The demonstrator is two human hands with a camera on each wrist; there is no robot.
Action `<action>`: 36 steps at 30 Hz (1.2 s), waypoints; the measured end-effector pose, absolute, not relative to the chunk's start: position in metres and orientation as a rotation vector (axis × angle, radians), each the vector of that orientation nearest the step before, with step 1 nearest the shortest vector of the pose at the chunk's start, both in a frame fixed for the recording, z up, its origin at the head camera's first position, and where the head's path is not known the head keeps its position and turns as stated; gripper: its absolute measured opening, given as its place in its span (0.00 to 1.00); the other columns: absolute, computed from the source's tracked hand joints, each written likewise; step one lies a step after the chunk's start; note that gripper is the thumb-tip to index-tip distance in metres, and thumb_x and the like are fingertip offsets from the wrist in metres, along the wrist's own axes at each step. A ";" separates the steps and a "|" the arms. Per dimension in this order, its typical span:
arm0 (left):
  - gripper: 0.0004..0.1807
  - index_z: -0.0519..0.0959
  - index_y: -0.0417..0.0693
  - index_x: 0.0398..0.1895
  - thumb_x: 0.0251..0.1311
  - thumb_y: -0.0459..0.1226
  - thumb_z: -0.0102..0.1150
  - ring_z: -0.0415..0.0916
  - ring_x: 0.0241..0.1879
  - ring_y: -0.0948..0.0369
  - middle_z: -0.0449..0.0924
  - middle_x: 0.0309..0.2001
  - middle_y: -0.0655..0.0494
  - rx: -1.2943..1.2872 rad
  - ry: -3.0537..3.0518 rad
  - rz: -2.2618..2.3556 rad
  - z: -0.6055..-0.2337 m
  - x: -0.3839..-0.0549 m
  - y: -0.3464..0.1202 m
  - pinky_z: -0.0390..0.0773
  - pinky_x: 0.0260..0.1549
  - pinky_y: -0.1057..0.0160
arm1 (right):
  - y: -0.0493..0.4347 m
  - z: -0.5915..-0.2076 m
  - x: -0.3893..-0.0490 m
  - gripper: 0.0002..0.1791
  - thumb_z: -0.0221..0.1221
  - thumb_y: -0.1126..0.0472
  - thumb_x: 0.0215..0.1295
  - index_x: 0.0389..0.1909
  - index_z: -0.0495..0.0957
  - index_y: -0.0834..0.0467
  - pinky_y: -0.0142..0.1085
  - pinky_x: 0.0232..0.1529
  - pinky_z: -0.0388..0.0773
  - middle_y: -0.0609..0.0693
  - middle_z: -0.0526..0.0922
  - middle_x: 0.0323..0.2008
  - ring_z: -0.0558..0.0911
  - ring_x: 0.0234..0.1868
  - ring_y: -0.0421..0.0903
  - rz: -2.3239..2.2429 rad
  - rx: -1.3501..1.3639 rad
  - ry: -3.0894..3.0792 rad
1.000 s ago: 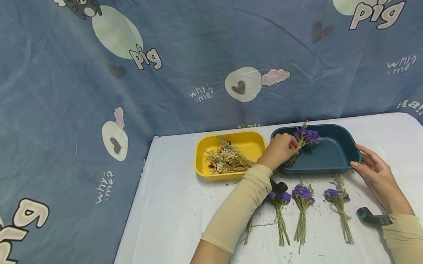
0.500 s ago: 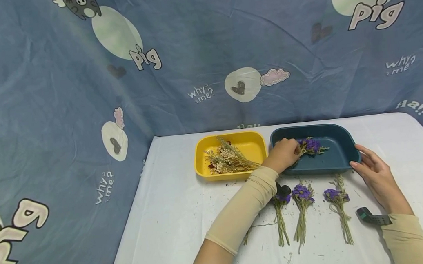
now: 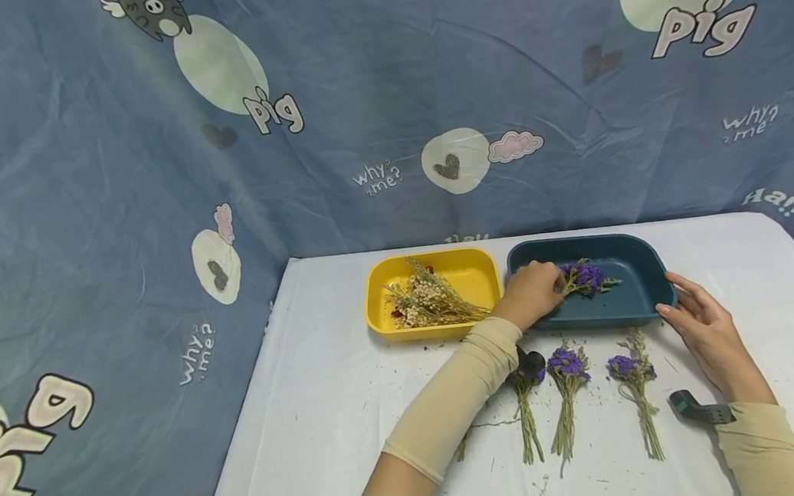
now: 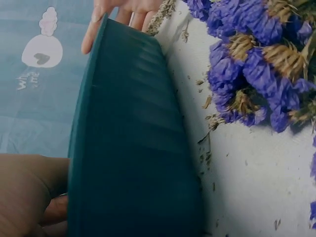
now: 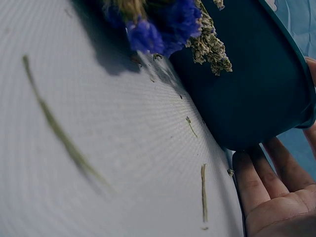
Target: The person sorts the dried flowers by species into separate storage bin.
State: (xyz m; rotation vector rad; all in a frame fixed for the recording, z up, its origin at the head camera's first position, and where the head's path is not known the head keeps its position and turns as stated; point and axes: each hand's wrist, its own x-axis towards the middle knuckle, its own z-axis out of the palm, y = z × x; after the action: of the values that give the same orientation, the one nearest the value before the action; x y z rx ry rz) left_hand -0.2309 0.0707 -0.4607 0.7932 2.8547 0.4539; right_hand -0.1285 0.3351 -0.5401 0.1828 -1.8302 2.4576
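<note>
My left hand (image 3: 533, 294) reaches into the dark blue tray (image 3: 623, 310) and holds a bunch of purple dried flowers (image 3: 586, 277) by its stems. The flower heads lie on the tray floor, pointing right; the stems are mostly hidden by the fingers. In the left wrist view the tray's front wall (image 4: 133, 133) hides the fingertips of the left hand (image 4: 29, 192). At the tray's right end, my right hand (image 3: 710, 330) holds the front corner between thumb and fingers. The right wrist view shows the right hand's fingers (image 5: 252, 182) against the tray's outside.
A yellow tray (image 3: 378, 326) with cream and brown dried flowers stands left of the blue one. On the white table (image 3: 311, 408) before the trays lie several purple bunches, including one (image 3: 569, 393) mid-table and one (image 3: 637, 392) further right. Bits of stem are scattered around.
My left hand has moved slightly right and lowered the purple bunch, which has tipped from leaning upward to lying in the blue tray. My right hand has stayed at the corner.
</note>
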 end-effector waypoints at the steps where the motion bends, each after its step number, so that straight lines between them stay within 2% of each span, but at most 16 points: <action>1: 0.05 0.89 0.57 0.44 0.68 0.42 0.67 0.80 0.32 0.69 0.88 0.37 0.66 0.797 2.862 0.450 -0.460 -0.231 0.069 0.81 0.37 0.72 | 0.335 -0.540 -0.129 0.37 0.51 0.78 0.74 0.80 0.58 0.55 0.19 0.58 0.78 0.41 0.72 0.64 0.79 0.62 0.29 2.456 0.184 -1.831; 5: 0.11 0.88 0.55 0.52 0.69 0.42 0.66 0.83 0.37 0.69 0.89 0.42 0.65 0.823 2.867 0.477 -0.454 -0.230 0.062 0.82 0.40 0.73 | 0.335 -0.540 -0.128 0.37 0.51 0.78 0.74 0.80 0.58 0.55 0.19 0.58 0.78 0.41 0.72 0.64 0.79 0.62 0.29 2.458 0.190 -1.825; 9: 0.13 0.86 0.53 0.55 0.70 0.42 0.65 0.84 0.40 0.69 0.89 0.45 0.63 0.848 2.844 0.588 -0.448 -0.227 0.048 0.82 0.41 0.75 | 0.335 -0.540 -0.128 0.37 0.51 0.78 0.74 0.80 0.58 0.56 0.19 0.58 0.78 0.41 0.72 0.64 0.79 0.62 0.29 2.464 0.188 -1.822; 17: 0.12 0.87 0.49 0.52 0.71 0.42 0.64 0.81 0.39 0.71 0.89 0.44 0.60 0.867 2.763 0.886 -0.435 -0.215 0.014 0.80 0.40 0.77 | 0.335 -0.539 -0.128 0.37 0.51 0.77 0.74 0.81 0.58 0.55 0.19 0.58 0.78 0.40 0.72 0.63 0.79 0.61 0.28 2.451 0.161 -1.850; 25: 0.11 0.87 0.52 0.50 0.70 0.43 0.65 0.81 0.35 0.71 0.89 0.40 0.61 0.811 2.750 1.003 -0.434 -0.199 -0.016 0.80 0.34 0.76 | 0.335 -0.539 -0.128 0.37 0.52 0.77 0.74 0.81 0.58 0.54 0.18 0.57 0.78 0.39 0.71 0.63 0.79 0.61 0.27 2.439 0.146 -1.866; 36: 0.10 0.88 0.46 0.48 0.68 0.40 0.67 0.84 0.35 0.68 0.90 0.39 0.57 0.674 2.717 1.167 -0.444 -0.164 -0.064 0.83 0.38 0.74 | 0.335 -0.540 -0.127 0.38 0.53 0.76 0.74 0.81 0.57 0.53 0.16 0.57 0.76 0.38 0.72 0.62 0.77 0.61 0.26 2.394 0.125 -1.913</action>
State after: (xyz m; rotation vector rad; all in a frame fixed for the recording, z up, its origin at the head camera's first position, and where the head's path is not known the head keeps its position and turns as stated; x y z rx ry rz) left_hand -0.1637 -0.0645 -0.4440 0.6740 2.7171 1.1674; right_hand -0.1271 0.3351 -0.5396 0.1249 -1.9128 2.3938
